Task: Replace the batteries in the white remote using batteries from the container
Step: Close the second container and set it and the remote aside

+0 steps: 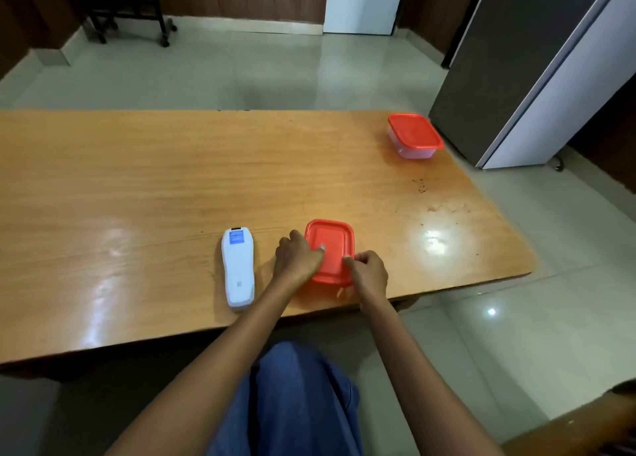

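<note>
- blue trouser leg (292, 404) at the bottom of the view, below the near table edge; 2 bare forearms reach forward over it.
- wooden table (137, 180) fills the middle of the view, glossy, with light glare on the near left and near right.
- near container (330, 245), with its red lid on, sits close to the near edge of the table, just right of centre. what is inside cannot be seen.
- left hand (297, 259) is on the left side of this container: fingers curled down over the left edge of the lid, thumb tip lying on top of the lid. narrow grip, closed around the lid's edge.
- right hand (368, 271) is at the container's near right corner: fingers folded in, thumb and first finger pinched at the lid's rim. narrow grip too, holding the rim.
- white remote (237, 268) lies flat on the table just left of the left hand, apart from it and from the container. long axis runs near to far, a blue label at its far end, a small dark mark toward its near end.
- second container (414, 135), clear body with a red lid on, stands at the far right corner of the table, well apart from the hands.
- beyond the table: pale tiled floor (241, 73), a tall grey appliance (537, 60) at the right, a black wheeled stand (127, 8) at the far left.
</note>
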